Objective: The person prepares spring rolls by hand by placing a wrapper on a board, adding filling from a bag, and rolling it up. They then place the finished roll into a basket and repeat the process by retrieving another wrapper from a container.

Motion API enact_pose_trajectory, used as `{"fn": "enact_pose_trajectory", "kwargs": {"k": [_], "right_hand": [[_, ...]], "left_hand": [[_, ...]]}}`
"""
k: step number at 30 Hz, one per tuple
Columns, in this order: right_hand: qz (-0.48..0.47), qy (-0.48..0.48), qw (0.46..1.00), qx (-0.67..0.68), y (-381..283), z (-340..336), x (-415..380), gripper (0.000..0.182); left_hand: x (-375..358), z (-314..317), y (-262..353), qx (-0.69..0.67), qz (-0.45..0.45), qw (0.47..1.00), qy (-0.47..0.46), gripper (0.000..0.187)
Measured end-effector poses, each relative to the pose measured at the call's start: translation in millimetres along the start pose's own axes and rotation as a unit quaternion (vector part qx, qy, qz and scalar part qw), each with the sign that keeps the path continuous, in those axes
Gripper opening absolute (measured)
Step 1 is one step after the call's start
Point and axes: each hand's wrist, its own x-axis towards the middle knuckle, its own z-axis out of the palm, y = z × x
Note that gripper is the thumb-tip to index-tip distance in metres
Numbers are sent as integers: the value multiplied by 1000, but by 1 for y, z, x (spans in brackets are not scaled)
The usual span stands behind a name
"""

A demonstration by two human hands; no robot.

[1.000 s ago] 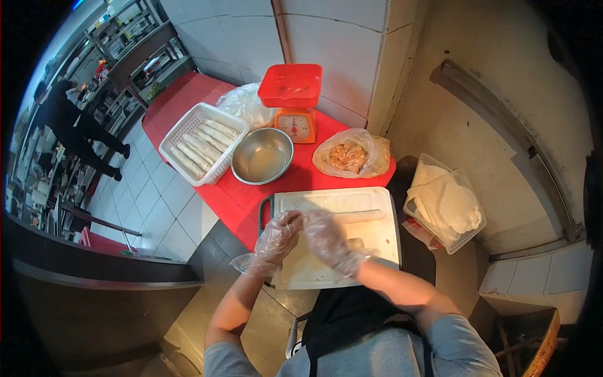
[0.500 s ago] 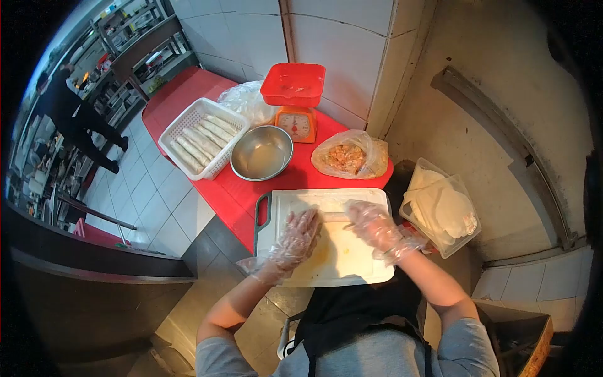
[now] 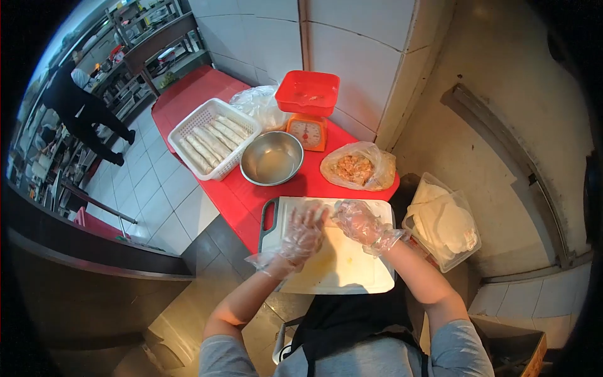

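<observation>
Both my hands wear clear plastic gloves and are over a white cutting board (image 3: 352,276) with a dark handle. My left hand (image 3: 304,234) is open, its fingers stretched out and a little apart at the left end of a pale wrapper roll (image 3: 330,222). My right hand (image 3: 360,222) has curled fingers closed on the right end of that roll. Only a short stretch of the roll shows between the hands. Beyond the board are a steel bowl (image 3: 272,158) and a plastic bag of orange-brown chopped filling (image 3: 352,168).
A white basket (image 3: 178,133) of several finished rolls stands on the red table (image 3: 169,107). Behind the bowl are an orange scale (image 3: 307,133) with a red tray and a plastic bag (image 3: 259,105). Right, a clear tub (image 3: 470,250) holds pale wrappers. Far left, another person (image 3: 78,110) stands.
My hands have moved closer together over the roll, covering more of it. The left fingers have spread and reach further forward. The camera view has shifted slightly.
</observation>
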Motion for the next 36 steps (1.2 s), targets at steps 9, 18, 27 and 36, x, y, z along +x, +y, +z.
{"fn": "enact_pose_trajectory", "kwargs": {"k": [9,18,27,36], "right_hand": [[-106,113,976,-153,-42,11,-5,28],[-145,114,971,-152,-44,1,-2,22],[-129,186,958,-174,-47,11,-23,27],[-145,106,975,-131,-36,-9,-14,17]], "left_hand": [[-14,-24,-55,-377,-98,918,-75,44],[-23,-19,-80,-361,-74,929,-26,48],[-16,-18,-31,-201,14,980,-4,43],[-10,-1,-40,-354,-52,933,-35,34]]}}
